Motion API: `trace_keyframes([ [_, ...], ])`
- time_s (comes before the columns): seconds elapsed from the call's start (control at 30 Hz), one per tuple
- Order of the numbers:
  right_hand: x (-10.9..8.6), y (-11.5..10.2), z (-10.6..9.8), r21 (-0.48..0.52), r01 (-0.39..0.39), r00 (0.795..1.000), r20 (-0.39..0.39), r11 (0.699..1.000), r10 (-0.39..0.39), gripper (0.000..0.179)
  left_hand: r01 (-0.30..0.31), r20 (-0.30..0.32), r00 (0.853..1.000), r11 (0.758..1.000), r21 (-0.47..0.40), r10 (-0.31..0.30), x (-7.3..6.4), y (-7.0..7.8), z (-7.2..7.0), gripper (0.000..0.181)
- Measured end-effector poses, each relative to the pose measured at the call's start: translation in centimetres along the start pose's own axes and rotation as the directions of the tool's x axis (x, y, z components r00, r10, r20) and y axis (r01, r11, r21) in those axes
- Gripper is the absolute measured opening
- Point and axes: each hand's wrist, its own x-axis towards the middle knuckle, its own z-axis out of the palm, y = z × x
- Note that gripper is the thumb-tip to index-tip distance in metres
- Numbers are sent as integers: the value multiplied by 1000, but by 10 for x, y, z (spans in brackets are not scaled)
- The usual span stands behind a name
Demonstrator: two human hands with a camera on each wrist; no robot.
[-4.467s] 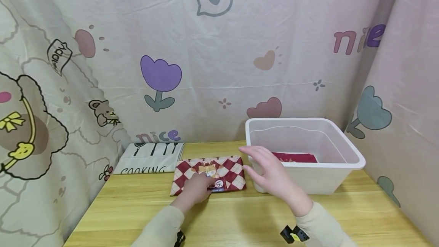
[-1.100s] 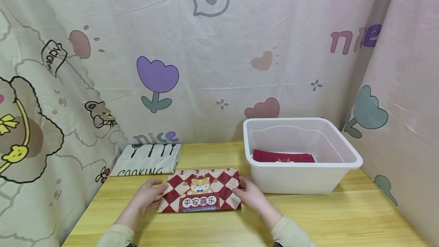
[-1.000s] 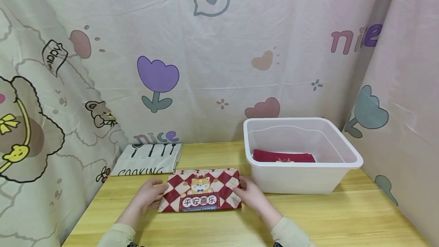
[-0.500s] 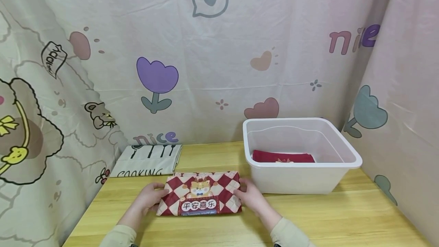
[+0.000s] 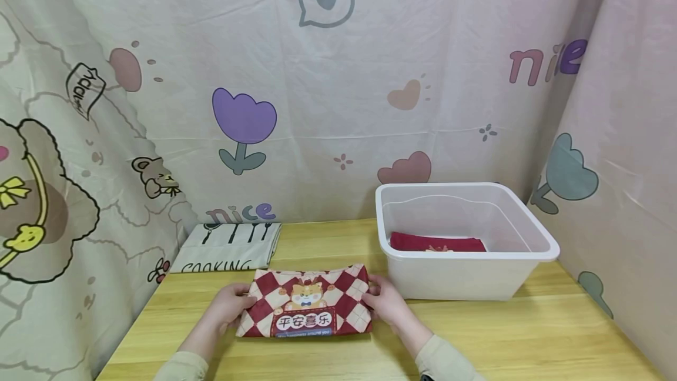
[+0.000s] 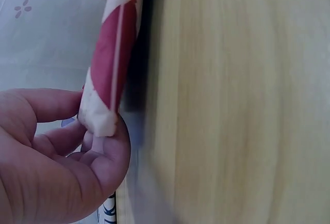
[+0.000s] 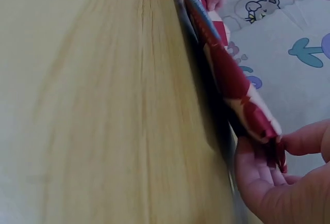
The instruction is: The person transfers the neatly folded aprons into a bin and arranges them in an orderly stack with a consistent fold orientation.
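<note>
Between my two hands is a folded cloth (image 5: 304, 304) in red and cream diamonds, with a cartoon dog and Chinese lettering on its top face. My left hand (image 5: 228, 306) pinches its left end, thumb on top and fingers beneath, as the left wrist view shows on the cloth's edge (image 6: 109, 53). The right end is gripped the same way by my right hand (image 5: 388, 301); in the right wrist view fingers curl under the cloth (image 7: 234, 82). It is raised a little, with dark shadow under it, and its middle sags slightly.
A white plastic bin (image 5: 449, 275) stands at the back right with a folded dark red cloth (image 5: 436, 242) inside. At the back left lies a folded white cloth (image 5: 227, 246) printed with utensils and "COOKING". A patterned curtain (image 5: 328, 87) encloses the wooden table (image 5: 317, 363).
Earlier my left hand was on the diamond cloth farther back while the right hovered by the bin. Both hands now hold its ends, and it has come nearer, lifting slightly from the table.
</note>
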Motion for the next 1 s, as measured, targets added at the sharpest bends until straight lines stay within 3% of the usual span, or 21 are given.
trace_keyframes([
  [0.37, 2, -5, 3, 36, 7, 1000, -4, 999, -7, 53, -3, -19, 1000, 998, -61, 2, -9, 0, -7, 41],
  [0.63, 3, -11, 5, 78, 12, 1000, -13, 997, -11, 54, 9, 0, 1000, 985, -174, -9, -13, 4, -11, 42],
  [1.0, 10, -24, 8, 91, 16, 1000, -22, 996, -14, 49, -1, 43, 999, 982, -186, 9, -12, 13, -33, 47],
])
